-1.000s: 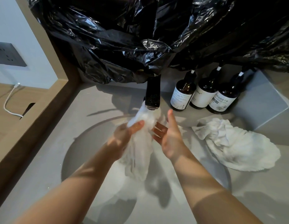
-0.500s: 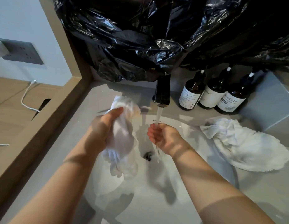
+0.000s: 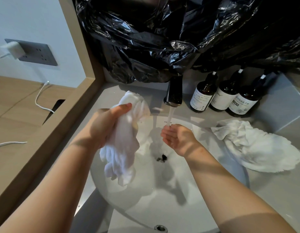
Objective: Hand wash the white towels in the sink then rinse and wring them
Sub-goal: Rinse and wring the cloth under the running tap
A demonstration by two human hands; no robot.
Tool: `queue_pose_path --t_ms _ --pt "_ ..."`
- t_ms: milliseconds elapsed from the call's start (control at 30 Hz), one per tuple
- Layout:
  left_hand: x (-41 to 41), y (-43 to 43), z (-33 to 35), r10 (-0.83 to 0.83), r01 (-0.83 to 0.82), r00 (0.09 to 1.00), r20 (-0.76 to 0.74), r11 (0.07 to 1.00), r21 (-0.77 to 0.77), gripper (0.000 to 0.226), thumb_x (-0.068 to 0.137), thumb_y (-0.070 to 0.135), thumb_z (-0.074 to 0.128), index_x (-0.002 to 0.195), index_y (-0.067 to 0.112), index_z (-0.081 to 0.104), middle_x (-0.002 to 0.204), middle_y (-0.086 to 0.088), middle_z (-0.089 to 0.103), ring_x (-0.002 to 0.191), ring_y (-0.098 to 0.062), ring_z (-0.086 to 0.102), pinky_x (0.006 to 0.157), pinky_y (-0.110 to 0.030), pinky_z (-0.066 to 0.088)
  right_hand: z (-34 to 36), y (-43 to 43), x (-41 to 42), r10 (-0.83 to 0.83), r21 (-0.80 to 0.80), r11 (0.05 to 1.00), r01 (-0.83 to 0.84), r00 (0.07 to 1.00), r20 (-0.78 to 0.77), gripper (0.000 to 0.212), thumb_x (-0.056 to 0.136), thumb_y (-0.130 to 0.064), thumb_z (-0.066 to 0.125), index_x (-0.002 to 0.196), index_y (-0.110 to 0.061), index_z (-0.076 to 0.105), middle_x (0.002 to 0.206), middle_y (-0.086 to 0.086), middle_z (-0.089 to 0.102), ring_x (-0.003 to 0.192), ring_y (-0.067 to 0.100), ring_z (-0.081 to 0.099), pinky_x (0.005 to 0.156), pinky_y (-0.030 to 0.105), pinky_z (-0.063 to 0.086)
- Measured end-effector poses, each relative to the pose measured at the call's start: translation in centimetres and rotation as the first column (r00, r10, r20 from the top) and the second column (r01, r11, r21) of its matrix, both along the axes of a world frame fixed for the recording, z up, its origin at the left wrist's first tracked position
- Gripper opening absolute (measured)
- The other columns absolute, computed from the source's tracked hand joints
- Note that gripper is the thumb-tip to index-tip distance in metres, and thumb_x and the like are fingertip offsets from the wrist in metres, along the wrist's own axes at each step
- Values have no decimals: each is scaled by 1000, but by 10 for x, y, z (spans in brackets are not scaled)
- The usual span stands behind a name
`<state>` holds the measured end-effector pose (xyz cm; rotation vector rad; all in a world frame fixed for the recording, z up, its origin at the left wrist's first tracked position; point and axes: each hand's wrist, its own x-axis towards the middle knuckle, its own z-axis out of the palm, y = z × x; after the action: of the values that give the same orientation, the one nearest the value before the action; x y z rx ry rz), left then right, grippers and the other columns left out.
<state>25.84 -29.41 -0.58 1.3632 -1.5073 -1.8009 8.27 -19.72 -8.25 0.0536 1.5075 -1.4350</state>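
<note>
White towel (image 3: 124,142) is gripped, bunched, in the left hand (image 3: 104,125) over the sink (image 3: 171,207), now drawn aside from the running tap (image 3: 174,93) that it met a second ago. The right hand (image 3: 177,138), released from it, is cupped open under the stream (image 3: 171,115); wringing is judged next, with a second towel (image 3: 256,148) left beyond that hand.

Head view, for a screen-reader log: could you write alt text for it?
Over a white sink, a person's left hand grips a bunched white towel while the open right hand is cupped under water running from a black faucet. A second white towel lies on the counter to the right, near three brown bottles.
</note>
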Motion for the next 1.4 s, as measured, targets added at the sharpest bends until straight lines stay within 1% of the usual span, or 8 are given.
queue_pose_path --t_ms 200,367,600,767,867,967,1167,1400 --pt "-6 9 -19 -28 28 1000 -5 996 89 34 83 34 68 82 1 68 79 -18 69 66 -29 65 78 -43 55 -1 13 5 408 270 892 -361 901 -144 25 96 -29 46 85 -17 65 90 0 68 80 19 63 69 31 44" --pt "-14 9 -27 -101 108 993 -64 988 115 42 80 40 70 91 0 71 90 -17 73 82 -30 69 90 -47 54 8 14 4 391 121 919 -376 908 -152 24 95 -39 47 95 -24 65 98 -2 69 92 18 62 80 34 44" --pt "-27 1 -11 -153 180 979 -132 957 228 40 92 38 54 70 8 67 58 -10 69 46 -19 66 43 -26 54 21 10 -3 330 -20 941 -338 929 -166 29 96 -42 44 95 -23 66 90 -2 71 85 17 65 76 32 45" --pt "-47 4 -18 -157 184 981 -111 936 300 39 88 46 59 82 9 67 64 -7 70 63 -22 64 67 -31 53 18 2 -4 93 -50 994 -97 993 -69 27 97 -37 44 89 -17 60 80 2 63 68 18 59 66 30 47" --pt "-63 13 -43 -145 177 982 -117 926 335 35 91 45 56 99 11 62 90 -9 67 76 -22 63 73 -33 53 14 4 1 183 -73 980 -188 981 -67 31 93 -47 50 96 -19 64 83 1 66 74 18 61 70 30 47" --pt "-71 25 -56 -118 161 985 -126 889 428 50 88 51 58 113 8 63 111 -11 68 100 -29 65 96 -45 48 8 8 4 256 -77 959 -273 949 -184 35 87 -40 64 114 -17 61 99 5 73 90 22 69 82 34 54" --pt "-79 25 -56 -195 245 965 -177 912 330 52 90 50 55 118 7 62 112 -16 69 104 -33 66 98 -50 48 2 19 -15 107 -28 991 -128 915 -388 67 66 -47 78 121 -14 61 110 6 70 95 22 70 88 37 55" --pt "-75 15 -51 -254 377 897 -361 866 329 54 89 47 57 125 7 60 121 -18 64 112 -32 62 101 -48 45 14 25 -24 4 -405 914 -22 999 -44 42 80 -33 63 116 -10 63 106 12 72 98 25 69 84 37 52"
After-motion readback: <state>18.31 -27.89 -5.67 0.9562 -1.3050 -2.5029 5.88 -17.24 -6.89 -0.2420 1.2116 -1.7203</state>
